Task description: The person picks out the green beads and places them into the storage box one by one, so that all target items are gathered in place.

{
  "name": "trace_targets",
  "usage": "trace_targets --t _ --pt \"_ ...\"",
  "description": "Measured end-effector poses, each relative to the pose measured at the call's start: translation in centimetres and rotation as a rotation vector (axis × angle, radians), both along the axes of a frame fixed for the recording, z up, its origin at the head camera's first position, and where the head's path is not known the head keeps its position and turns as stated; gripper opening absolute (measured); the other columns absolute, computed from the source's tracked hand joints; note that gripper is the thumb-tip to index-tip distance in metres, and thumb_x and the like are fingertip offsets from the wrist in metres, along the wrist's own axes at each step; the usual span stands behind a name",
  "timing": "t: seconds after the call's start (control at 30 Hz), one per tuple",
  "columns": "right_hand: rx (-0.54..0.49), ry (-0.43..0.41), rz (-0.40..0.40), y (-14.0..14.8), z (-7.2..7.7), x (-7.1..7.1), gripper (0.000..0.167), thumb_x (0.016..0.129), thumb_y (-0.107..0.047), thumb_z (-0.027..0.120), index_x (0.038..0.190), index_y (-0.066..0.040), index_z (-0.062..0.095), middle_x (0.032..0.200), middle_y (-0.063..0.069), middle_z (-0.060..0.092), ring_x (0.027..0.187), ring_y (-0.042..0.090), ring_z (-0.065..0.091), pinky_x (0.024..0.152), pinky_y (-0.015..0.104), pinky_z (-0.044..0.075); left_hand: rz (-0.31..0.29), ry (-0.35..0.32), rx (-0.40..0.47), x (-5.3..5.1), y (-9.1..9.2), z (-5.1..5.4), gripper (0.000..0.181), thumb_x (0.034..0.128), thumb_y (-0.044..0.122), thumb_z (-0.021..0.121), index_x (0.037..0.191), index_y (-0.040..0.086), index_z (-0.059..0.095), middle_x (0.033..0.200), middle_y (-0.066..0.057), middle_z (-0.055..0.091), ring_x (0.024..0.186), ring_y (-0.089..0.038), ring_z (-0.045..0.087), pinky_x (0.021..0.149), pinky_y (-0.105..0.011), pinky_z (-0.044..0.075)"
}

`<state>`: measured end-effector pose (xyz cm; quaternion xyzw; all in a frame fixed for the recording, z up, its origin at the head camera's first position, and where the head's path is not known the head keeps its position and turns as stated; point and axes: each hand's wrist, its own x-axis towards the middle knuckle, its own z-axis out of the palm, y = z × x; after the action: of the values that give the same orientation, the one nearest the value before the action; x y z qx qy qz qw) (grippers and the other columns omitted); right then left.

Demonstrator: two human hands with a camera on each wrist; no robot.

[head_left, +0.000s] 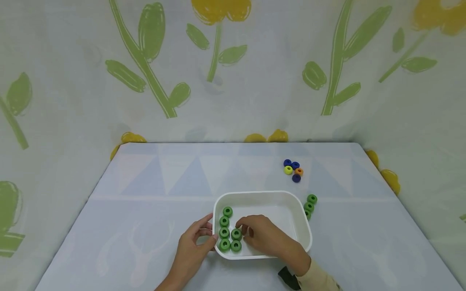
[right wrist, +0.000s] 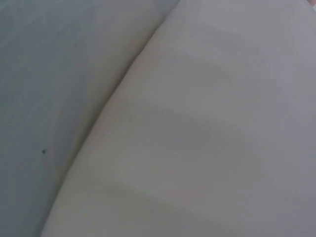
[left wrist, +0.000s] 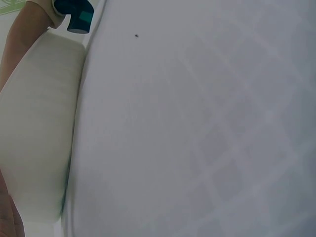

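Six green ring-shaped beads [head_left: 224, 232] sit in the left end of the white tray [head_left: 272, 204], holes facing up, four in a near-to-far column along the left wall and two in a shorter column beside it. The tray's long axis runs left to right on the patterned table [head_left: 120, 226]. The left hand [head_left: 194, 242] holds its left wall, thumb at the rim. The right hand [head_left: 263, 236] bends its fingers beside the upper bead of the short column; I cannot tell whether it pinches that bead. Bare tray floor lies open to the far side and right. Green beads [head_left: 309, 207] line the outer right wall, with a mixed-colour bead cluster [head_left: 296, 171] farther off. The left wrist view alone shows the tray's outer side close up, plus a dark teal wrist device [left wrist: 79, 15].
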<state>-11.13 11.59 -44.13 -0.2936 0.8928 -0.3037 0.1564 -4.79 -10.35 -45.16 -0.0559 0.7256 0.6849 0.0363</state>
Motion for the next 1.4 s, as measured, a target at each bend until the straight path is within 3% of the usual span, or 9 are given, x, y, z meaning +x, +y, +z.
trace_targets --t 0.6,0.83,1.1,1.23,1.4 --pt "0.001 -0.012 -0.002 -0.1 0.1 0.3 0.031 0.087 -0.001 0.073 0.115 -0.012 0.07 0.096 -0.005 0.07 0.079 0.001 0.055 0.07 0.018 0.052 0.013 -0.03 -0.02 0.1 0.1 -0.2 0.056 0.0886 0.003 0.072 0.142 0.009 0.057 0.122 -0.015 0.056 0.1 -0.011 0.062 0.066 -0.027 0.066" --pt "-0.027 0.021 -0.02 0.4 0.7 0.0 0.029 0.088 -0.005 0.073 0.117 -0.01 0.07 0.099 -0.001 0.071 0.08 0.001 0.056 0.067 0.017 0.051 0.006 -0.015 0.02 0.0 0.0 -0.3 0.056 0.0889 0.002 0.071 0.143 0.006 0.055 0.123 -0.017 0.054 0.1 -0.011 0.06 0.068 -0.028 0.066" --pt "-0.154 0.171 -0.177 3.5 1.6 -1.2 0.025 0.088 -0.006 0.076 0.112 -0.007 0.071 0.095 0.003 0.071 0.078 0.001 0.059 0.064 0.016 0.053 0.008 -0.024 0.022 0.0 0.0 -0.2 0.057 0.0888 0.001 0.071 0.143 0.006 0.055 0.123 -0.017 0.053 0.099 -0.009 0.06 0.069 -0.029 0.066" --pt "-0.163 0.256 -0.285 5.4 1.8 -1.9 0.025 0.086 -0.007 0.078 0.11 -0.008 0.072 0.093 -0.002 0.071 0.078 0.001 0.058 0.063 0.016 0.053 0.013 -0.027 0.021 -0.1 0.0 -0.2 0.057 0.0885 0.001 0.071 0.143 0.006 0.055 0.123 -0.017 0.053 0.099 -0.008 0.06 0.068 -0.029 0.066" --pt "-0.155 0.277 -0.399 7.6 2.4 -2.5 0.025 0.086 -0.008 0.077 0.111 -0.009 0.072 0.094 -0.001 0.071 0.08 0.006 0.059 0.066 0.016 0.054 0.01 -0.023 0.024 -0.1 0.0 -0.1 0.057 0.0885 0.001 0.071 0.143 0.006 0.055 0.123 -0.017 0.053 0.099 -0.007 0.06 0.068 -0.029 0.066"
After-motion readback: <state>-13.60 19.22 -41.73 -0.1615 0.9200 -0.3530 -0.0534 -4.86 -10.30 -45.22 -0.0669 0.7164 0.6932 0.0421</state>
